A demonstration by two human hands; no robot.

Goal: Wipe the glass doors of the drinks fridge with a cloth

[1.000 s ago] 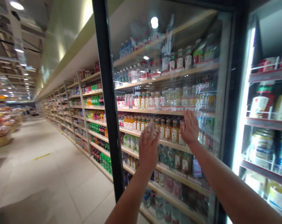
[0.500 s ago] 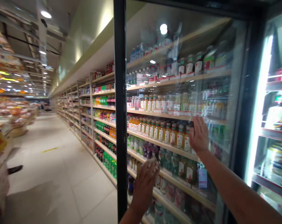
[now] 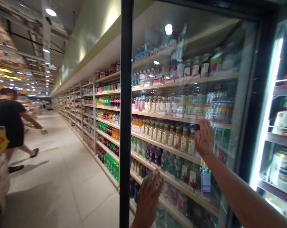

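Observation:
A glass cooler door (image 3: 249,63) with a black frame stands swung out in front of me. My right hand (image 3: 205,137) lies against the glass, fingers stretched upward and empty. Lower and to the left, my left hand (image 3: 149,196) presses on the same pane with a pale crumpled cloth (image 3: 155,173) under its fingertips; most of the cloth is hidden. Through the glass I see shelves with rows of juice bottles (image 3: 170,136) behind both hands.
At the right, the lit cooler holds bottles and jars (image 3: 284,164). Shelves of drinks (image 3: 107,129) run down the left side of a pale tiled aisle (image 3: 69,177). A person in dark clothes (image 3: 8,120) walks at the far left, beside displays of goods.
My left hand has moved slightly down the glass. The right hand stays nearly in place on the pane. A person has come into view at the left, and my view has shifted a little.

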